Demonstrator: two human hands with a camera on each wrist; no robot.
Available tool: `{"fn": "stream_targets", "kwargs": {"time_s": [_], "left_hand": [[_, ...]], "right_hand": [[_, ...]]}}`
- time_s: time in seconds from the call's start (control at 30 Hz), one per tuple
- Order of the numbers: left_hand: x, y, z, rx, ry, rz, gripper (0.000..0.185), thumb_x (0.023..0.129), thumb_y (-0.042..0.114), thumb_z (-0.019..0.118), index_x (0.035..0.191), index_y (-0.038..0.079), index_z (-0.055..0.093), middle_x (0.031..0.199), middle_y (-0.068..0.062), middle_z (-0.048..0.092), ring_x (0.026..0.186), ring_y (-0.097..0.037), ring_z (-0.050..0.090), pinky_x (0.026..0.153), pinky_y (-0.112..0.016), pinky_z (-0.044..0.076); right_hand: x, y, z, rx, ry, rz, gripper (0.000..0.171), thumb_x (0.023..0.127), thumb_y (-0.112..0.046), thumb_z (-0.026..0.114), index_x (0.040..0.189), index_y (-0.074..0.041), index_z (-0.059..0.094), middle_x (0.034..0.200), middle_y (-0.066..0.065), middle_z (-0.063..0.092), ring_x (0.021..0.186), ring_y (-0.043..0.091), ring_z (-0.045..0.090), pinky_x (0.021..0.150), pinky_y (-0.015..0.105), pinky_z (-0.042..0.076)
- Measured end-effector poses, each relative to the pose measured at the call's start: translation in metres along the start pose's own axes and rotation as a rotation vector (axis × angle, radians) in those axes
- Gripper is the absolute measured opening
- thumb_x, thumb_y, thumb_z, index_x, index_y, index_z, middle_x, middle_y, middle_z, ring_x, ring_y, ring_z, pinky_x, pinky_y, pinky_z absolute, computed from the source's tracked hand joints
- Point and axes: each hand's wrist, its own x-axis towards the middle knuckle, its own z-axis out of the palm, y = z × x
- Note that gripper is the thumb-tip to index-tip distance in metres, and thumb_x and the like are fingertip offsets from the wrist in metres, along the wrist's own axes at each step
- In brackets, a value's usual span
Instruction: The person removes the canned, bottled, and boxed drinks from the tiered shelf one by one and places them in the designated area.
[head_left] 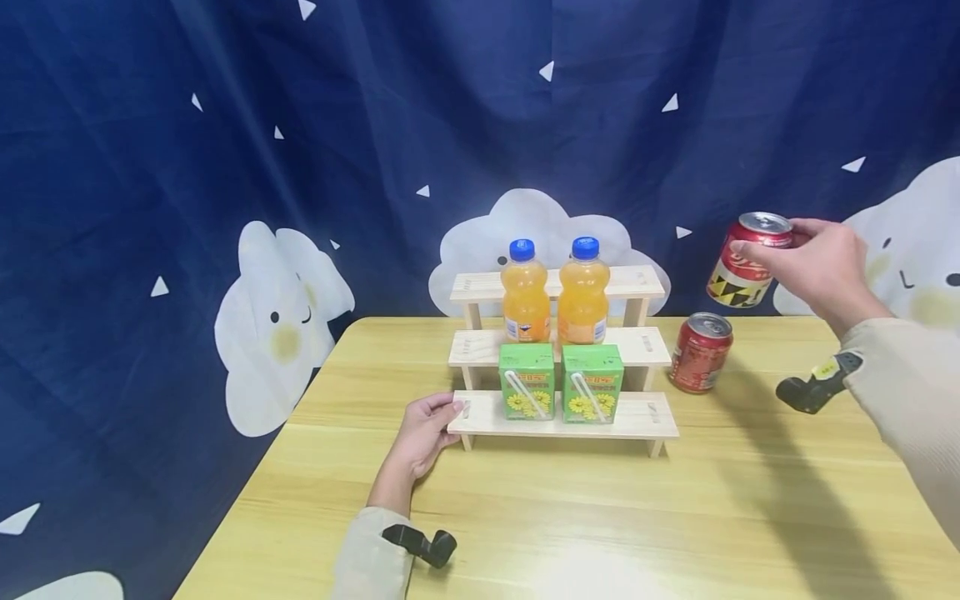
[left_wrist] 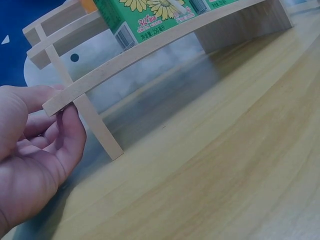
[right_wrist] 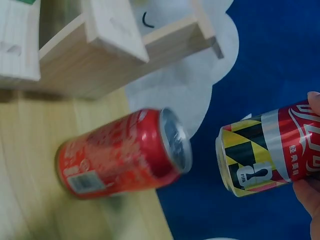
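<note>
R hand [head_left: 821,262] grips red/yellow can [head_left: 744,275] by upper sides, mid-air above 2nd can [head_left: 701,352]; L hand [head_left: 422,437] pinches rack's [head_left: 633,417] bottom L end. Can: prob. smooth, slippery if wet, hefty if full, thin walls may dent; best held mid-body.

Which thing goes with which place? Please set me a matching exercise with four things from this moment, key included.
Things
1. Bottles
2. Checkered can
3. Cartons
4. Other can

Places
A. On the bottom shelf
B. On the table, right of the rack
C. On the middle shelf
D. Held up in the right grip

Pairs
1-C, 2-D, 3-A, 4-B
</note>
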Motion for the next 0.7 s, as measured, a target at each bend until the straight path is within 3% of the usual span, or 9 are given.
{"fn": "stream_targets", "kwargs": {"time_s": [0.17,0.27,0.33,0.43,0.5,0.7], "left_hand": [[0.001,0.001,-0.001,0.001,0.000,-0.010,0.037,0.093,0.004,0.054,0.124,-0.014,0.047,0.089,-0.005,0.065,0.071,-0.013,0.065,0.055,-0.018,0.054],[0.002,0.000,-0.001,-0.003,0.005,-0.011,0.036,0.093,0.004,0.054,0.124,-0.013,0.048,0.089,-0.005,0.065,0.071,-0.013,0.066,0.055,-0.018,0.054],[0.002,0.000,-0.002,-0.005,0.007,-0.009,0.036,0.093,0.003,0.054,0.124,-0.013,0.048,0.089,-0.006,0.065,0.071,-0.013,0.066,0.056,-0.019,0.054],[0.002,-0.001,-0.002,-0.009,0.004,-0.005,0.036,0.093,0.003,0.053,0.125,-0.013,0.047,0.090,-0.006,0.065,0.072,-0.013,0.066,0.057,-0.019,0.055],[0.002,-0.001,-0.002,-0.010,0.001,-0.003,0.036,0.093,0.003,0.053,0.125,-0.014,0.046,0.091,-0.006,0.065,0.072,-0.013,0.066,0.057,-0.019,0.055],[0.001,-0.002,-0.002,-0.005,-0.005,0.006,0.035,0.094,0.005,0.053,0.124,-0.012,0.048,0.093,-0.008,0.065,0.075,-0.014,0.067,0.056,-0.019,0.054]], "right_hand": [[-0.005,0.018,0.001,0.006,0.003,0.005,0.100,0.076,-0.063,0.063,0.144,0.004,0.031,0.136,0.032,0.043,0.114,0.040,0.042,0.064,0.021,0.038],[-0.009,0.028,0.002,-0.007,0.037,-0.023,0.094,0.076,-0.060,0.067,0.136,0.007,0.042,0.123,0.029,0.054,0.097,0.025,0.051,0.059,0.018,0.038],[-0.011,0.035,0.003,-0.027,0.060,-0.050,0.086,0.074,-0.058,0.070,0.128,0.007,0.052,0.100,0.016,0.066,0.081,0.013,0.052,0.055,0.019,0.039],[-0.016,0.044,0.007,-0.067,0.081,-0.079,0.074,0.072,-0.058,0.073,0.115,0.001,0.061,0.073,-0.007,0.063,0.066,0.001,0.047,0.050,0.022,0.040],[-0.020,0.051,0.010,-0.077,0.079,-0.088,0.070,0.071,-0.058,0.073,0.112,-0.002,0.062,0.066,-0.022,0.055,0.063,-0.003,0.046,0.050,0.023,0.040],[-0.033,0.070,0.019,-0.041,0.085,-0.113,0.066,0.072,-0.053,0.075,0.112,-0.002,0.063,0.060,-0.038,0.043,0.063,-0.014,0.042,0.052,0.017,0.040]]}}
